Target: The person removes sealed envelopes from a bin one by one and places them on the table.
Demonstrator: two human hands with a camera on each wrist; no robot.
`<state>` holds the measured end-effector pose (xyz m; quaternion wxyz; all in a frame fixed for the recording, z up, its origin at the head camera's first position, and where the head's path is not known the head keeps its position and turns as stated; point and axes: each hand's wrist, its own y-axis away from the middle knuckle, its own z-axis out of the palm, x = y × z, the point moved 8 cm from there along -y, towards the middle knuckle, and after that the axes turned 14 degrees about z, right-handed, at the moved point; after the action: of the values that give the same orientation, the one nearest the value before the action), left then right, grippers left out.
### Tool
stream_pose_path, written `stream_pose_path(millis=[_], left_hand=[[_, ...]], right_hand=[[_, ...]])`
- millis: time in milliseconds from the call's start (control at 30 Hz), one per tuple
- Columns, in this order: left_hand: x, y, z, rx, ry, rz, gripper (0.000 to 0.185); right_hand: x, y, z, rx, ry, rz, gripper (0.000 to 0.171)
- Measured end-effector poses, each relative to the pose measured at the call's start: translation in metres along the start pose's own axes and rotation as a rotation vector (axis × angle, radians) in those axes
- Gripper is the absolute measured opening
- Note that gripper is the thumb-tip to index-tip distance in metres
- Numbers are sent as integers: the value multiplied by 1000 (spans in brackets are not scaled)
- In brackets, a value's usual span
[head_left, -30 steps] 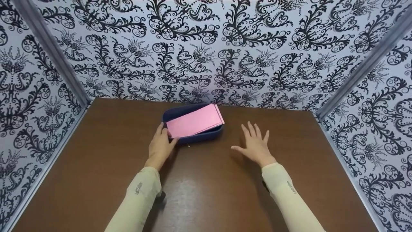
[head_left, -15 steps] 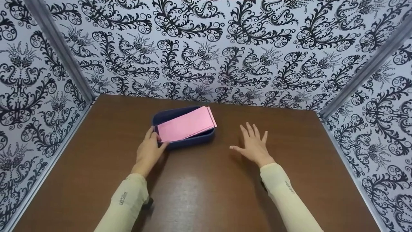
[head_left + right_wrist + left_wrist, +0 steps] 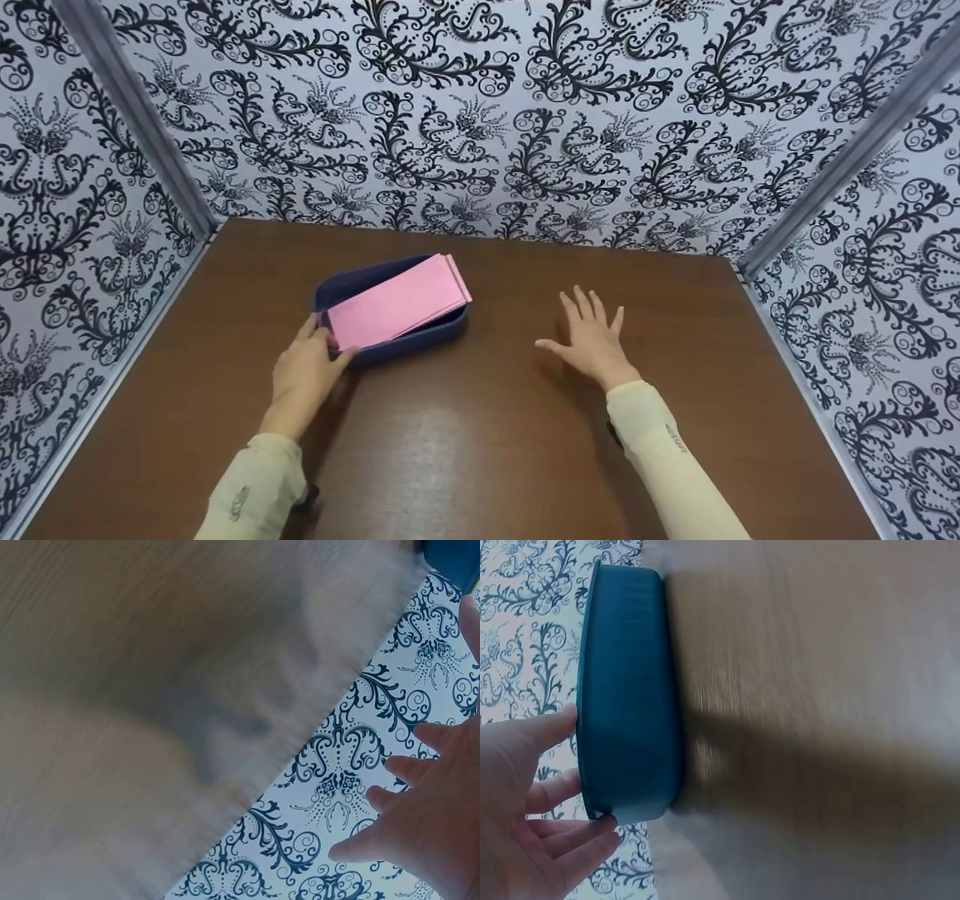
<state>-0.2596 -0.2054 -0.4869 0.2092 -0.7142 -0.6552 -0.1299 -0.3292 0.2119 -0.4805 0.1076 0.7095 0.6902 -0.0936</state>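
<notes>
A dark blue rectangular tray [image 3: 412,343] with rounded corners stands on the brown table, left of the middle. Pink paper sheets [image 3: 397,301] lie slantwise in it, their right end jutting over the rim. My left hand [image 3: 304,373] grips the tray's near left corner, the thumb along the front rim and the fingers at the left end. In the left wrist view the thumb and fingertips meet the rim of the tray [image 3: 630,690]. My right hand [image 3: 595,343] hovers over the table to the right, fingers spread, holding nothing.
A brown wooden table [image 3: 450,435] fills the lower view. Behind it and at both sides stand white walls [image 3: 480,112] with black scroll patterns, joined by grey corner strips [image 3: 142,112]. A shadow falls under each arm.
My left hand has drawn the tray, with the pink sheets in it, to the left and slightly nearer. The right hand has stayed about where it was.
</notes>
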Motion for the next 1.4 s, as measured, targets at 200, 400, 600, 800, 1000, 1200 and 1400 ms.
stream_pose_path(millis=[200,400,600,800,1000,1200,1400], left_hand=[[-14,19,-14,47,-21,0,41],[-30,37,-22,38,-9,-45,44],[-41,51,-30,38,-26,-71,47],[-51,65,-39,64,-62,-98,48],[-64,77,-48,85,-85,-118,52],[-70,86,-55,140,-108,-124,45],[-77,86,-58,181,-60,-166,73]], right_hand=[[-2,3,1,-1,3,1,99],[-5,4,1,-7,13,-7,102],[-6,4,2,-3,18,-11,103],[-7,5,4,-21,13,-6,102],[-5,4,5,-21,21,0,103],[-3,5,6,-28,6,-1,99],[-3,6,8,-30,0,0,99]])
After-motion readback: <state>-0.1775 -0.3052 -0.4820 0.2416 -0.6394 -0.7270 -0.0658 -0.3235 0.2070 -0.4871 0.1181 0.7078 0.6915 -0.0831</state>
